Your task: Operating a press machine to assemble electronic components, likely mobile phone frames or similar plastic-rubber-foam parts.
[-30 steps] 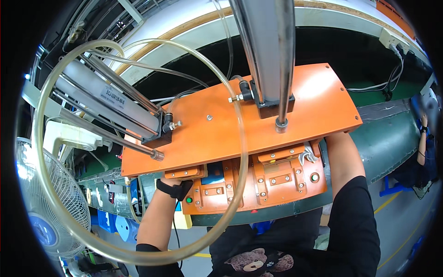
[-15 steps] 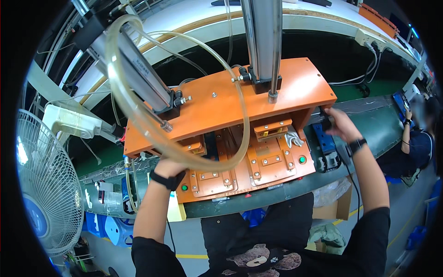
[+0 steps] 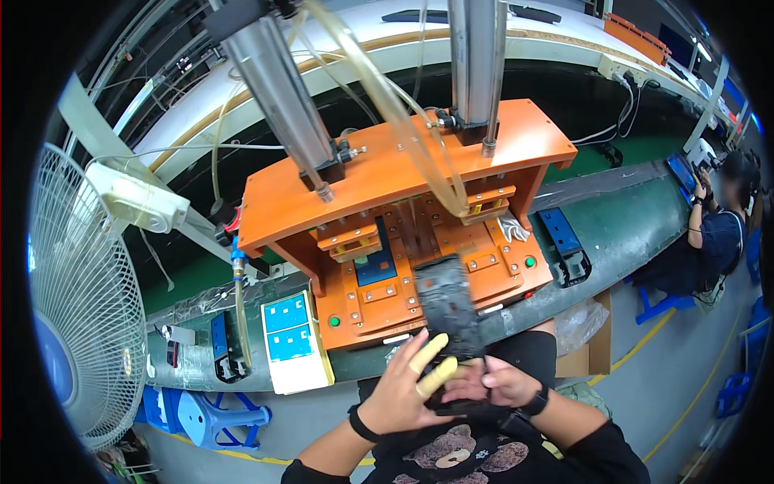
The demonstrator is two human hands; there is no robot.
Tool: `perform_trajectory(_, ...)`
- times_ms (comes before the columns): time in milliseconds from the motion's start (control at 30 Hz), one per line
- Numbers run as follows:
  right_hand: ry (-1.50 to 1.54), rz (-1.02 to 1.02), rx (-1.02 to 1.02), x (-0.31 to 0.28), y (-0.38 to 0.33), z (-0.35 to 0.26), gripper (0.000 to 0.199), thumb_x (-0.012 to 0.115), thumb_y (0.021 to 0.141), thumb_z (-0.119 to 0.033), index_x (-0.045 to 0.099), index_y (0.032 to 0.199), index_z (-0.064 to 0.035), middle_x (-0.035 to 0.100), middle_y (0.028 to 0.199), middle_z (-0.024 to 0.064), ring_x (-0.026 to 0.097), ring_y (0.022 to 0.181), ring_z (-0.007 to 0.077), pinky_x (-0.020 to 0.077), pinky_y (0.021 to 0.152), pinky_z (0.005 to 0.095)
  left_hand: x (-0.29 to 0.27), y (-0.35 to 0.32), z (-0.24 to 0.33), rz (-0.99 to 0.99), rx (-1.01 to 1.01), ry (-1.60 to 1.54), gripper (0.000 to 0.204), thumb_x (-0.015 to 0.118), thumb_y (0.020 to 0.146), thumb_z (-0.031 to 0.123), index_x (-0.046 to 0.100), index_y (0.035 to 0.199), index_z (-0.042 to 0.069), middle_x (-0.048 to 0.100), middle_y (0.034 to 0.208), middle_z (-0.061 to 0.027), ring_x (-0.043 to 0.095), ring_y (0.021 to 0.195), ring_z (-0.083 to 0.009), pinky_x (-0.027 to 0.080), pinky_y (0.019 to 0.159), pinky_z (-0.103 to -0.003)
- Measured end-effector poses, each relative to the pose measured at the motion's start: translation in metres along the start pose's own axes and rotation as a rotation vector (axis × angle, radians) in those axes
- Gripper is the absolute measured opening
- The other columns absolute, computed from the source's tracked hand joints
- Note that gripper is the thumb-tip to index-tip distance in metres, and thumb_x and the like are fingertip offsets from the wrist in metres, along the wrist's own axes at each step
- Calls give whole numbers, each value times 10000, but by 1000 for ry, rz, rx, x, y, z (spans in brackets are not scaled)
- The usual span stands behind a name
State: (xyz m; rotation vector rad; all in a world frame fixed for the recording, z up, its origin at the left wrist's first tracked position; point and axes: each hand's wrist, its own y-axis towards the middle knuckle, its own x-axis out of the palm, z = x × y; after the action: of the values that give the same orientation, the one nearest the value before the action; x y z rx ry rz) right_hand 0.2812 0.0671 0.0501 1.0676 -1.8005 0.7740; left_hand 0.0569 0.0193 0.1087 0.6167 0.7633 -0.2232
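A long black plastic frame (image 3: 447, 298) is raised in front of the press, tilted and blurred by motion. My right hand (image 3: 512, 383) is closed on its lower end. My left hand (image 3: 407, 387) lies along the frame's lower left side, fingers stretched out, two of them in yellow finger cots. Whether those fingers touch the frame is unclear. Beyond the frame stands an orange press (image 3: 403, 173) with two upright cylinders. A dark blue panel (image 3: 375, 262) lies in its left fixture, while the right fixture plate (image 3: 484, 266) shows bare metal.
Right of the press lies a blue-and-black part (image 3: 564, 246); a similar one (image 3: 226, 347) is on the left. Blue label sheets (image 3: 289, 331) sit beside the press. A fan (image 3: 81, 298) stands far left. A clear hose (image 3: 411, 121) hangs before the cylinders. Another person (image 3: 717, 218) sits at right.
Both hands have left the two sides of the press and come together in front of me. The black frame is now in my right hand. My view has shifted, revealing the label sheets.
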Motion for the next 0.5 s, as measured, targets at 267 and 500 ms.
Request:
perform_trajectory(267,-888,279,-365,8,42,-27,477,627,929,-160,480,1363,-25,624,1219,131,607,1079,246,481,928,365,-58,11,-57,129,-183,84,774,817,753,196,429,1402,36,588,1252,-190,575,1141,-383,449,987,-441)
perform_trajectory(500,-2057,1474,-953,-113,-48,-133,710,785,769,-256,484,1364,-10,484,1347,232,442,1230,392,344,1055,463,-94,38,-94,-120,-178,326,678,826,681,142,542,1292,66,588,1239,-166,545,1155,-364,431,1008,-423)
